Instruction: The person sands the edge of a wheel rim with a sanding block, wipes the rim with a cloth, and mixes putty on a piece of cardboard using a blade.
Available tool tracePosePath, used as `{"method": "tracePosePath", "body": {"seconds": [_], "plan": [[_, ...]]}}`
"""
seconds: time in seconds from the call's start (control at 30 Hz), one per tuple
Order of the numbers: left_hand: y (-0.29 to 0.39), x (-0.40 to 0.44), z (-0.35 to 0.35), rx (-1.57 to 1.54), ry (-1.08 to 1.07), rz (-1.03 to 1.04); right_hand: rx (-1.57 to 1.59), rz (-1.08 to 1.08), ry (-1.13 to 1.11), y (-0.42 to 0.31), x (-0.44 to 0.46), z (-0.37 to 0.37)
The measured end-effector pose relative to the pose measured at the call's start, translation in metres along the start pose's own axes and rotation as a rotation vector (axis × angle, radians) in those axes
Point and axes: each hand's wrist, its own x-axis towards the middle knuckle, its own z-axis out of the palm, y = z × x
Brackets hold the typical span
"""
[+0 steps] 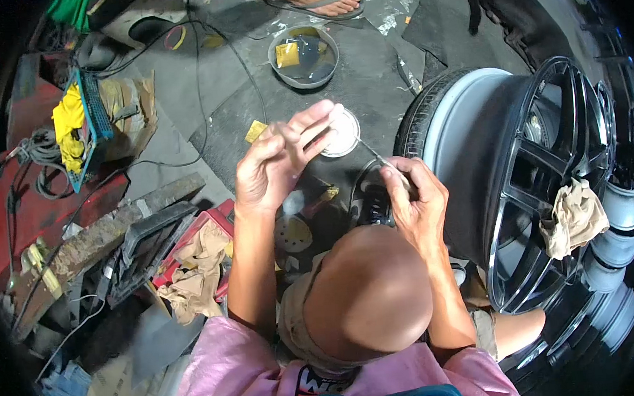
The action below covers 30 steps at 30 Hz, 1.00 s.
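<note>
My right hand (418, 192) is closed around a thin metallic stick (371, 150), whose tip points up and left toward a round white can or lid (342, 144) on the floor. Whether the tip touches it, I cannot tell. My left hand (278, 157) is raised at the left of the white round thing and overlaps its edge in view. Its fingers are apart, slightly smeared by motion, and I see nothing held in them. My bare knee (370, 296) is below, between the two forearms.
Car wheels with black spokes (533, 170) stand at right, with a beige rag (576, 218). A water basin (305, 57) holds a yellow sponge. Behind it is another person's sandalled foot (327, 1). A black dog (528, 22) lies top right. Cables, a blue basket (95, 124) and scraps fill the left.
</note>
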Motion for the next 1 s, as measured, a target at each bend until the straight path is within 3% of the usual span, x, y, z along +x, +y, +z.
{"method": "tracePosePath", "body": {"seconds": [0.07,0.2,0.3,0.4,0.57,0.7,0.9,0.93,1.0], "plan": [[0.003,0.000,0.003,0.049,0.039,-0.041,0.034,0.018,-0.040,-0.014,0.005,0.000],[0.012,0.013,0.011,0.089,-0.121,0.003,0.066,0.069,-0.039,-0.023,0.008,0.001],[0.019,0.034,0.011,0.204,-0.454,0.035,0.082,0.171,-0.057,-0.034,0.011,-0.006],[0.028,0.048,0.024,0.304,-0.647,-0.048,0.093,0.194,-0.043,-0.035,0.011,-0.008],[0.039,0.063,0.045,0.557,-0.722,-0.128,0.131,0.189,-0.012,-0.028,0.011,-0.006],[0.038,0.071,0.036,0.445,-0.798,-0.080,0.104,0.218,-0.085,-0.035,0.019,-0.011],[0.040,0.073,0.045,0.457,-0.700,-0.156,0.210,0.240,-0.187,-0.032,0.024,-0.017],[0.050,0.070,0.048,0.555,-0.698,-0.268,0.226,0.214,-0.203,-0.033,0.024,-0.018],[0.062,0.077,0.056,0.631,-0.831,-0.272,0.285,0.248,-0.181,-0.034,0.026,-0.022]]}}
